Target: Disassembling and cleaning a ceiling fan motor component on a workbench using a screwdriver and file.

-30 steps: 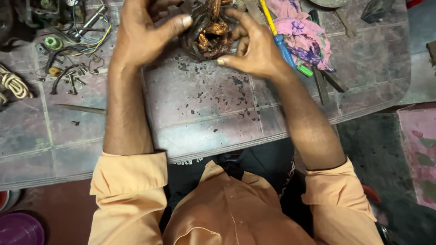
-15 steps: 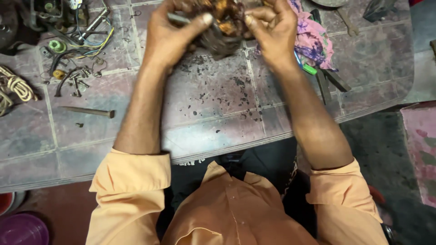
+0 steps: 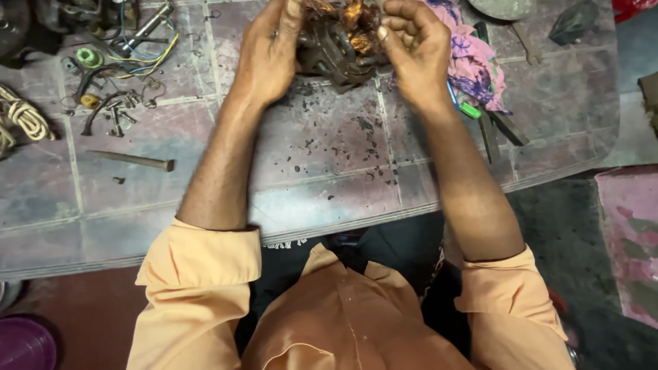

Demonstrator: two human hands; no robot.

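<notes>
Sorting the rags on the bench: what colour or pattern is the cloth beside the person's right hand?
The cloth is pink with purple-blue floral-like blotches, seen in the head view.

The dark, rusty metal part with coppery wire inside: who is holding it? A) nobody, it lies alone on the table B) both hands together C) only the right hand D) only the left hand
B: the left hand and the right hand each grip a side of the dark, rusty metal part with coppery wire, above the grey tiled table scattered with black crumbs.

Head camera looks steeply down, near the workbench (image 3: pixel 329 171).
</notes>
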